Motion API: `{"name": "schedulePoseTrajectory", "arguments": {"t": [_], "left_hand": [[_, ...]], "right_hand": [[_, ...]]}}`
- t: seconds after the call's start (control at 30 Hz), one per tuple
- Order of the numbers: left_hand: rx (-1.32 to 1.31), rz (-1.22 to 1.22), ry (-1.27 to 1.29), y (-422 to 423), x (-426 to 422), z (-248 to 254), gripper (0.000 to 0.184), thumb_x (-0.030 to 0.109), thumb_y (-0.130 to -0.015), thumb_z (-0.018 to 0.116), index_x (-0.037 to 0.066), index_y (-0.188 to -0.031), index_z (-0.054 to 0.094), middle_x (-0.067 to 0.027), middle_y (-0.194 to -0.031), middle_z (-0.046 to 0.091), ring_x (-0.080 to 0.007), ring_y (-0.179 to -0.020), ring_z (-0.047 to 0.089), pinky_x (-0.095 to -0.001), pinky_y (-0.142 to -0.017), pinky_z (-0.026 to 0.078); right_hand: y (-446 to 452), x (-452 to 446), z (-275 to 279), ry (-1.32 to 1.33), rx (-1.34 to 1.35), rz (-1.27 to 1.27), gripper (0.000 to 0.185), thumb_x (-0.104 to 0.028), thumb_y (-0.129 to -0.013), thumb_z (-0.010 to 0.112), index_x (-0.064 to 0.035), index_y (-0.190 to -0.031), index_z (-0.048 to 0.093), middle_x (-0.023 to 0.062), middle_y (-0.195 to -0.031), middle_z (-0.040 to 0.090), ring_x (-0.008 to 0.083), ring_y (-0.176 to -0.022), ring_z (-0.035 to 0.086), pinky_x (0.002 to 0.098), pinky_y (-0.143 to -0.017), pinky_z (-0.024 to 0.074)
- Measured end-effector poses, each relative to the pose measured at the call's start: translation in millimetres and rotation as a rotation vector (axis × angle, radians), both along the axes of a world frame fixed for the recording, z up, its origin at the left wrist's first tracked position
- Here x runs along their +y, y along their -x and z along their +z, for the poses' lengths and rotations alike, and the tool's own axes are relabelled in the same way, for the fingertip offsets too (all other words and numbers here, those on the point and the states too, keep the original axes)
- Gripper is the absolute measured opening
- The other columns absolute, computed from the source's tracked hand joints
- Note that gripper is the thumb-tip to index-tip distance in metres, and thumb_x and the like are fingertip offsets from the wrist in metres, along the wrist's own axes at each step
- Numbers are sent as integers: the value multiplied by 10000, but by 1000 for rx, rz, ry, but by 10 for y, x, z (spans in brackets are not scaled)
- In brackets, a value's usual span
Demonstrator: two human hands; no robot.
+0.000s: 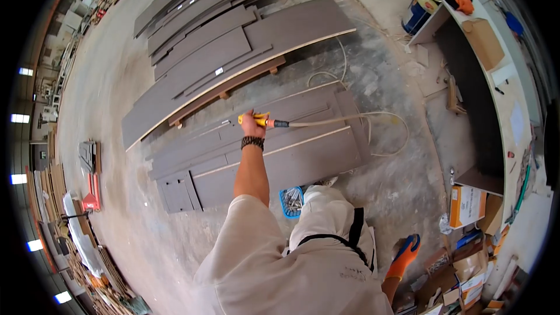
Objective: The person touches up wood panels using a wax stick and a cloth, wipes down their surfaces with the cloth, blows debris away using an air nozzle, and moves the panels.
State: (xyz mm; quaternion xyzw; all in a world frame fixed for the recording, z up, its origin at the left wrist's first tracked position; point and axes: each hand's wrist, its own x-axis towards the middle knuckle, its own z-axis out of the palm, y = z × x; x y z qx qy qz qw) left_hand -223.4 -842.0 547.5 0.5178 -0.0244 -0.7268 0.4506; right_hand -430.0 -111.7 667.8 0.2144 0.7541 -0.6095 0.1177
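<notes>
My left hand (pixel 254 123), bare with a dark beaded bracelet at the wrist, is closed around a yellow air tool (pixel 262 119) above the grey boards. A pale hose (pixel 326 123) runs right from the tool's dark fitting. My right hand (pixel 406 252), in an orange and blue glove, is low at the right beside my body, its fingers apart and nothing visible in it. Under the left hand lie long grey panels (pixel 286 160) with light edges and narrow slots. A blue basket (pixel 282 205) of small metal parts sits on the floor by my leg.
Stacked grey boards (pixel 315 20) lie on a wooden pallet (pixel 224 90) ahead. A workbench (pixel 509 102) with cardboard and tools stands right, blue drums (pixel 415 16) beyond. Boxes (pixel 466 205) and scraps crowd the lower right. The hose loops over the floor. A red jack (pixel 91 192) is left.
</notes>
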Motion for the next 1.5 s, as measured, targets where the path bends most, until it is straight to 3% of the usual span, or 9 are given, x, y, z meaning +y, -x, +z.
{"name": "schedulePoseTrajectory", "arguments": {"t": [0.53,0.73,0.93,1.1,1.17,1.23,1.27,1.37,1.5], "left_hand": [[56,-831,70,3138,1484,585,118,196,-1031,603,80,-1039,589,-106,-829,606,-309,-582,634,-461,-465,542],[933,-1335,262,3888,1368,911,345,462,-1070,642,133,-1088,741,-92,-982,750,-277,-942,720,-802,-956,519],[375,-1134,1052,5183,2531,2209,616,636,-1026,697,22,-1077,665,-31,-838,599,-155,-739,565,-332,-594,533],[-9,-1305,1535,4953,4997,3935,358,387,-1090,693,56,-1182,792,-49,-830,695,-166,-657,620,-320,-501,465],[236,-932,2684,4744,6091,4021,315,233,-1101,668,-9,-1265,784,-80,-1032,816,-199,-854,719,-374,-762,559],[858,-1592,2453,3719,7515,4004,291,229,-1078,706,-8,-1225,792,-97,-1039,818,-214,-854,725,-392,-782,562],[476,-1748,2591,2611,8098,4243,310,268,-1046,749,11,-1214,789,-115,-989,814,-209,-828,726,-401,-767,571],[822,-1434,3256,1618,9291,3431,500,553,-1005,714,53,-1015,742,-261,-967,760,-469,-904,734,-545,-750,582],[1082,-1331,3469,387,10291,2899,470,511,-1015,698,43,-969,707,-246,-885,760,-466,-860,749,-571,-756,595]], "right_hand": [[-1748,517,-602,-46,-84,-461,347,-216,-1085,647,-94,-1408,620,68,-910,704,164,-663,623,319,-574,509],[-2383,94,-401,93,-47,-751,405,-115,-1090,648,-129,-1490,583,80,-884,716,182,-649,671,353,-569,568],[-3207,-72,9,-375,-217,-944,549,-251,-962,792,-66,-1457,643,212,-1346,745,360,-1261,717,412,-1084,553],[-4413,-56,-346,-246,-318,-1287,557,-300,-948,802,-89,-1444,661,188,-1357,747,358,-1278,706,425,-1105,545],[-5009,-68,-621,-243,-352,-1373,555,-308,-944,807,-89,-1434,664,187,-1340,754,357,-1262,715,428,-1093,552],[-5505,-28,-775,-125,-438,-1561,482,-258,-975,774,-91,-1417,676,169,-1296,771,320,-1214,738,423,-1047,571],[-5754,-16,-848,-104,-440,-1584,482,-258,-975,774,-91,-1417,676,169,-1296,771,320,-1214,738,423,-1047,571],[-6213,-95,-544,254,-320,-1960,418,-302,-981,771,-80,-1328,707,117,-1104,778,224,-969,737,403,-881,590],[-6911,-429,-926,-8,-418,-2041,345,-279,-995,756,-76,-1270,710,130,-1010,769,252,-866,745,413,-748,602]]}}
